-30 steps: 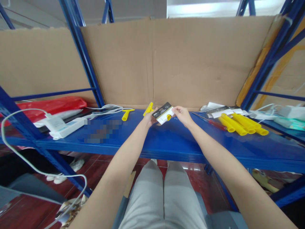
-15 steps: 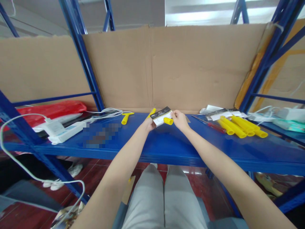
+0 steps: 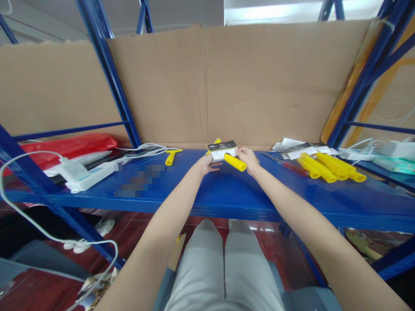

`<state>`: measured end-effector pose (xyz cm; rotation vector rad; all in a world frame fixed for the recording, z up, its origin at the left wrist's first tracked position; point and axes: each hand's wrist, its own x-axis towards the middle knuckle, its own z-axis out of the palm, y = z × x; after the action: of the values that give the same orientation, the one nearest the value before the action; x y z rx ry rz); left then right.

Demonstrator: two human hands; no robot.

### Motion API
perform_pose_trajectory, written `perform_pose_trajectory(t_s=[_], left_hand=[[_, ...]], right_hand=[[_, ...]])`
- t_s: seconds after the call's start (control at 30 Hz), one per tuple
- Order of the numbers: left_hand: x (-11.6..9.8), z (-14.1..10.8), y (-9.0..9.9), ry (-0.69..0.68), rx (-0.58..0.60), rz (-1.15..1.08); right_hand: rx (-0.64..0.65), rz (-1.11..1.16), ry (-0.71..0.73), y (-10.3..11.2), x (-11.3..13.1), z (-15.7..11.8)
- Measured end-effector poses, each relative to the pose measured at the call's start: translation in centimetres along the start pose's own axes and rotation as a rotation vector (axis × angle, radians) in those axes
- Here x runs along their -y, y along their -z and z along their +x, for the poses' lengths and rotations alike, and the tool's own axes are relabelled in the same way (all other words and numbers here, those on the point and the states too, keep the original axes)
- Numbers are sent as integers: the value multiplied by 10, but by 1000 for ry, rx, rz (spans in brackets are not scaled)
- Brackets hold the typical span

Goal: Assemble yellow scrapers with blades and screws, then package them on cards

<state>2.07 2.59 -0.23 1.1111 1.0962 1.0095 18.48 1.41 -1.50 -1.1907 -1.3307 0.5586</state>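
Note:
Over the middle of the blue shelf I hold a black-and-white packaging card (image 3: 223,149). A yellow tube-like handle (image 3: 235,163) sticks out through the card towards me. Behind the card shows more yellow plastic, perhaps the tool's other end. My left hand (image 3: 207,165) grips the card's left edge, with some fingers stretched out beneath it. Closed at the card's right edge is my right hand (image 3: 247,158), beside the handle; its fingertips are partly hidden. A yellow T-shaped tool (image 3: 171,157) lies on the shelf to the left.
Several yellow handles (image 3: 324,167) lie at right, beside stacked cards (image 3: 300,150) and a red-handled screwdriver (image 3: 293,168). A white power strip (image 3: 92,176) with cables and a red bag (image 3: 74,147) sit at left. Cardboard (image 3: 259,86) backs the blue shelf (image 3: 181,190).
The yellow handle now reaches much further out through the card towards me. The card has moved slightly right and is more level. My left hand's lower fingers have spread out.

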Motion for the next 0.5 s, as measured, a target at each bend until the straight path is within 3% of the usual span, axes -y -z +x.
perform_pose_trajectory(t_s=[0.5], left_hand=[[-1,0,-3,-29,-50,-66]], right_hand=[[49,264,-317,0,25,-16]])
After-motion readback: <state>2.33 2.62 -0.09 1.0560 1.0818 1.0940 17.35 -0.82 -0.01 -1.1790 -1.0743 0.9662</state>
